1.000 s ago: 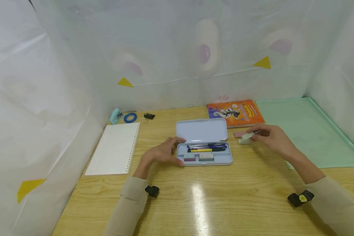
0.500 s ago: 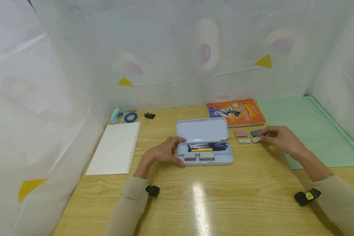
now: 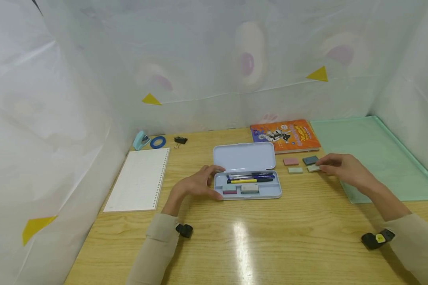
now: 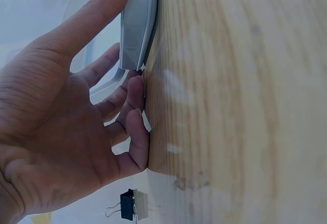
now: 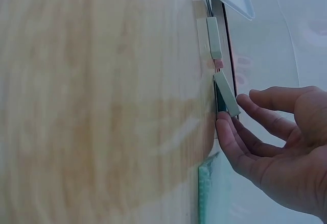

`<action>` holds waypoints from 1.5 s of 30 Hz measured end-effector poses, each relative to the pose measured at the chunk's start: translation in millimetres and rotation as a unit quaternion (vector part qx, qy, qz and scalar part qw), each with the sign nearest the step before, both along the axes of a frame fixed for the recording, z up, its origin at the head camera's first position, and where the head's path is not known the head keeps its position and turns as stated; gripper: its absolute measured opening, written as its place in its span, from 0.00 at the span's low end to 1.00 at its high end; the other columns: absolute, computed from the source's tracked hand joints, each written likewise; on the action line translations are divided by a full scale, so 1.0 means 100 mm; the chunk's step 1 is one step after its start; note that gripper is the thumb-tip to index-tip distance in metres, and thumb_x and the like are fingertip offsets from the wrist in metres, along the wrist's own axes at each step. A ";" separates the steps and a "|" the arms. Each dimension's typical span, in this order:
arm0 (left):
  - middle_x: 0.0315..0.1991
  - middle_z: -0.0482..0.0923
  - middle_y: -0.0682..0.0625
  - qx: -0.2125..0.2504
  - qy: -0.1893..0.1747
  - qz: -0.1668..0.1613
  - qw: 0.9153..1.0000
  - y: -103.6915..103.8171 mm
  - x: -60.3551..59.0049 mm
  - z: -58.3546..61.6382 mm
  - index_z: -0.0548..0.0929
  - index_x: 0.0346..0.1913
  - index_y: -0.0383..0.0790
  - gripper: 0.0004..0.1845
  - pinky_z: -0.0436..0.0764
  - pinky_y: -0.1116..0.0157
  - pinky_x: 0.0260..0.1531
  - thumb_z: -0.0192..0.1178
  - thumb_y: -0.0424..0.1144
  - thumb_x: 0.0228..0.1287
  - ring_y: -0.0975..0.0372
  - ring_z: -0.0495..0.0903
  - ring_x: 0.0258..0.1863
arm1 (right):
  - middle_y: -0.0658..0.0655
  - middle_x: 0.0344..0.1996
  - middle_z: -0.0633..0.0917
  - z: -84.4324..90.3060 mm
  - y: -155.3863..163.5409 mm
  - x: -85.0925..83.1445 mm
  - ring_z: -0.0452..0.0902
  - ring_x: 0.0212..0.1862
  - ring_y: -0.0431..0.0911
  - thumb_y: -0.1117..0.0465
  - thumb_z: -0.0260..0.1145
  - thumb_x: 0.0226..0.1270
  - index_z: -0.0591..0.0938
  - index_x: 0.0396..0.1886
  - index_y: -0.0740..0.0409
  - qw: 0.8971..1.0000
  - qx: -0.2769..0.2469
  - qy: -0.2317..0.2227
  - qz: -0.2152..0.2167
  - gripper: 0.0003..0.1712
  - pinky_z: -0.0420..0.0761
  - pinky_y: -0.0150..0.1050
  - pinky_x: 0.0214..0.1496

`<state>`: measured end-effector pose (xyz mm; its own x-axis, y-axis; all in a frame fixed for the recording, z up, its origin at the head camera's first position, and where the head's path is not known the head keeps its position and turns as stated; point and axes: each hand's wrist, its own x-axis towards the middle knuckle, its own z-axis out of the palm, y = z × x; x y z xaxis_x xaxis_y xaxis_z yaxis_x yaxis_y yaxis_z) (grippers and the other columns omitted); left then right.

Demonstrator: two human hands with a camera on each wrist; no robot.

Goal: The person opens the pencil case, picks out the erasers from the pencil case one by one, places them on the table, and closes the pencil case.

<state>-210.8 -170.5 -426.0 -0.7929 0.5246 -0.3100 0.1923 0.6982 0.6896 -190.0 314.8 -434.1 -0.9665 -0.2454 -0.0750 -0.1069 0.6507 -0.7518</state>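
Observation:
An open pale blue pencil case [image 3: 247, 192] lies mid-table, with pens and two erasers in its tray. My left hand [image 3: 208, 182] grips its left end, thumb along the front edge [image 4: 137, 25] and fingers curled behind. To the right lie a pink eraser [image 3: 291, 161], a dark grey eraser [image 3: 310, 160], a pale green eraser [image 3: 295, 170] and a pale eraser [image 3: 313, 168]. My right hand [image 3: 324, 166] rests beside them with relaxed fingers. Its fingertips [image 5: 225, 122] touch the end of the pale eraser [image 5: 226, 94].
An orange book [image 3: 285, 135] lies behind the case, and a green mat [image 3: 374, 158] covers the right side. On the left are a loose-leaf pad [image 3: 139, 179], a stapler [image 3: 140, 139], a blue tape roll [image 3: 157, 141] and a binder clip [image 3: 180, 140]. White sheeting walls the table.
My right hand carried the pale eraser to the right and set it down by the dark grey eraser. My left hand has stayed on the case.

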 end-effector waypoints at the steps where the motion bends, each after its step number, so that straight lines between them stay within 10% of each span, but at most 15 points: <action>1: 0.60 0.66 0.47 0.000 0.000 0.000 1.000 0.00 0.00 0.00 0.66 0.76 0.55 0.50 0.71 0.58 0.55 0.82 0.49 0.52 0.55 0.67 0.54 | 0.69 0.56 0.84 0.00 0.01 0.00 0.83 0.46 0.35 0.54 0.58 0.83 0.80 0.62 0.66 1.000 0.000 0.000 0.001 0.22 0.82 0.37 0.46; 15: 0.61 0.66 0.47 0.002 0.002 0.000 1.000 0.00 0.01 -0.01 0.66 0.75 0.55 0.49 0.71 0.57 0.55 0.82 0.50 0.52 0.54 0.68 0.54 | 0.63 0.52 0.85 0.06 -0.13 0.12 0.79 0.43 0.33 0.57 0.63 0.80 0.83 0.60 0.60 0.996 -0.001 0.090 -0.011 0.17 0.80 0.36 0.41; 29: 0.61 0.65 0.47 0.001 0.001 0.003 1.000 -0.01 0.01 0.00 0.66 0.76 0.55 0.49 0.71 0.57 0.55 0.82 0.50 0.52 0.54 0.68 0.53 | 0.61 0.55 0.83 0.07 -1.01 0.15 0.82 0.51 0.50 0.65 0.68 0.75 0.83 0.58 0.64 0.989 -0.083 0.073 0.099 0.16 0.80 0.33 0.52; 45: 0.62 0.65 0.48 -0.005 0.004 0.003 1.000 -0.01 0.00 -0.03 0.66 0.75 0.57 0.49 0.71 0.58 0.56 0.82 0.51 0.52 0.55 0.67 0.54 | 0.56 0.47 0.86 -0.02 -1.67 0.15 0.79 0.42 0.42 0.67 0.74 0.67 0.85 0.54 0.61 0.978 -0.046 0.064 0.191 0.16 0.81 0.36 0.43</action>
